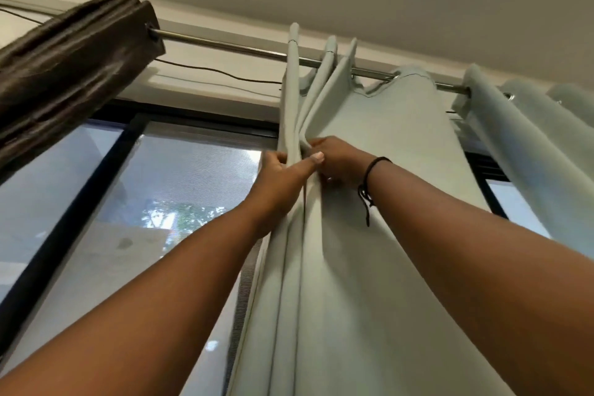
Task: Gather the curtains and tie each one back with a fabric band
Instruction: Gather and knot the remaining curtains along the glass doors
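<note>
A pale grey-green curtain (395, 145) hangs by eyelets from a metal rod (225, 46) across the top of the window. Its left edge is bunched into several narrow pleats. My left hand (283, 180) is raised and clamps these pleats, thumb across the front. My right hand (337, 161) sits just to the right, touching the left one, fingers pinching the adjacent fold; a black cord bracelet (369, 177) is on its wrist. A dark brown curtain (64, 74) is gathered at the rod's left end. No fabric band is visible.
A black-framed window (135, 202) with mesh screen fills the left and centre, with trees outside. A thin dark cable (218, 72) runs along the wall under the rod. More pale curtain folds (530, 154) hang at the right. The ceiling is close above.
</note>
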